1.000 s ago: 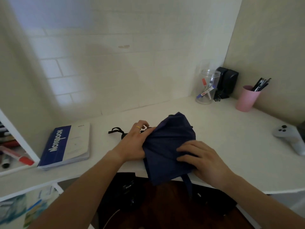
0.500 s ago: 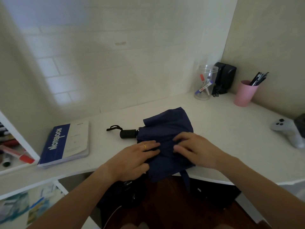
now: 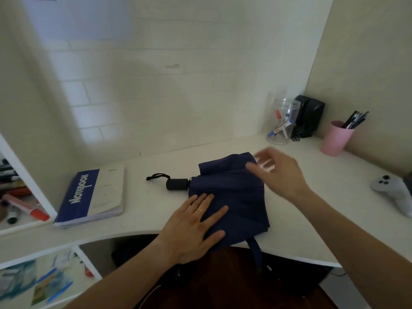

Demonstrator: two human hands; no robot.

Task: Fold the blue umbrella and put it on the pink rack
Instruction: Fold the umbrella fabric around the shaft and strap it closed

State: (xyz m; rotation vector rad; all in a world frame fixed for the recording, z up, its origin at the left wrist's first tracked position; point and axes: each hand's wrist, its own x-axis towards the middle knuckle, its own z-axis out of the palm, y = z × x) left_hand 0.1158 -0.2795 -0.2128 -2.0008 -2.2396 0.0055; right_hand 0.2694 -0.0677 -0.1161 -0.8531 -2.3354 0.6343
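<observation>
The dark blue umbrella (image 3: 236, 192) lies collapsed on the white desk (image 3: 312, 219), its cloth loose and spread. Its black handle (image 3: 177, 184) with a wrist loop points left. A blue strap (image 3: 255, 250) hangs over the desk's front edge. My left hand (image 3: 194, 226) lies flat with fingers spread on the near left part of the cloth. My right hand (image 3: 278, 175) hovers blurred over the cloth's far right corner, fingers apart and holding nothing. No pink rack is in view.
A blue and white notebook (image 3: 91, 195) lies left of the umbrella. At the back right stand a clear jar (image 3: 282, 123) of markers, black speakers (image 3: 310, 114) and a pink cup (image 3: 335, 139) of pens. A grey controller (image 3: 394, 192) lies at the right edge. Shelves with markers (image 3: 20, 201) are on the left.
My right hand has lifted off the cloth and swung to the far right corner. My left hand has slid down and flattened on the near part of the umbrella.
</observation>
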